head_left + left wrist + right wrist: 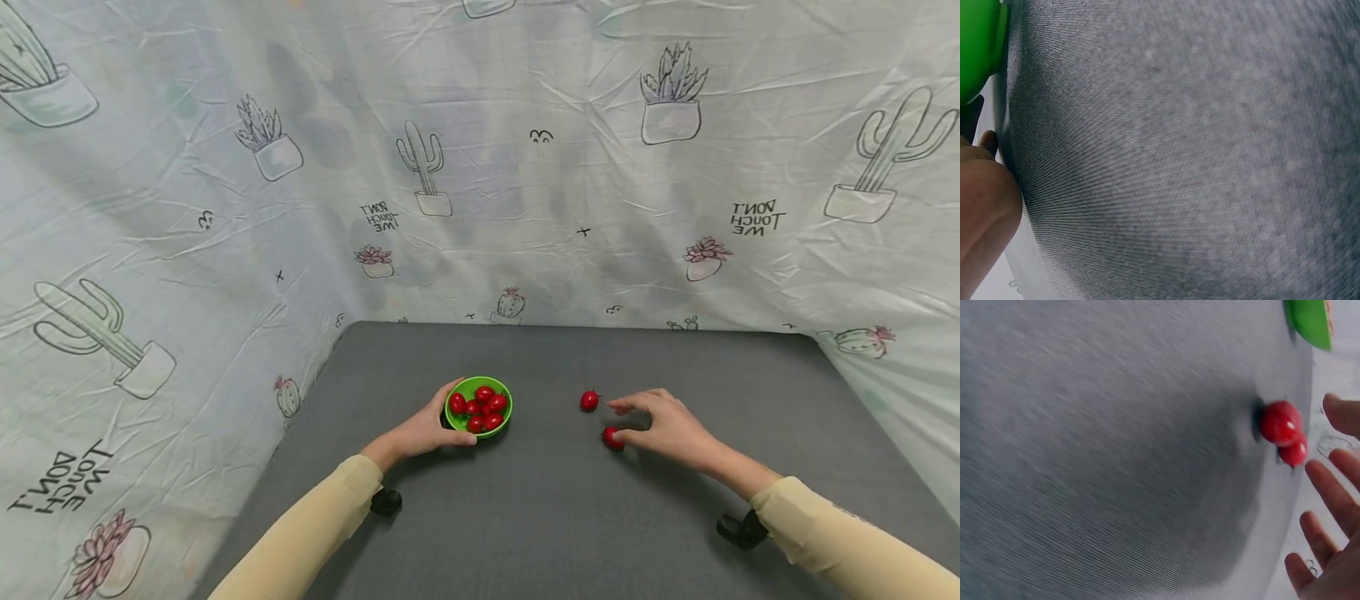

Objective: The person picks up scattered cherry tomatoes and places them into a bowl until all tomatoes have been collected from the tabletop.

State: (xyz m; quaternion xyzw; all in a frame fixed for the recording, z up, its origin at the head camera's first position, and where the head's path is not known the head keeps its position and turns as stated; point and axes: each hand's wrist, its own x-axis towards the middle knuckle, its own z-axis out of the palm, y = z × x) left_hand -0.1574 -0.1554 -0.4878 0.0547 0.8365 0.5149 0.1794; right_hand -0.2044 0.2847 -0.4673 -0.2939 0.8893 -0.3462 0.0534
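My left hand (pixel 426 429) holds a small green bowl (pixel 510 417) by its left side, thumb along the front and fingers behind. Several red cherry tomatoes (pixel 484 394) lie inside it. Part of the bowl (pixel 979 47) shows at the left edge of the left wrist view, above the hand (pixel 985 200). My right hand (pixel 671 427) hovers by two loose tomatoes, its fingers spread. The nearer tomato (pixel 612 439) is beside the thumb; the farther tomato (pixel 589 401) sits left of the fingertips. In the right wrist view, the fingers (pixel 1335 494) are apart from the near tomato (pixel 1280 423).
A dark grey cloth-covered table (pixel 540 517) lies under both hands. Behind it and at the sides hangs a pale curtain (pixel 510 183) printed with cacti. Black straps (pixel 742 530) sit at the wrists, below the beige sleeves (pixel 840 537).
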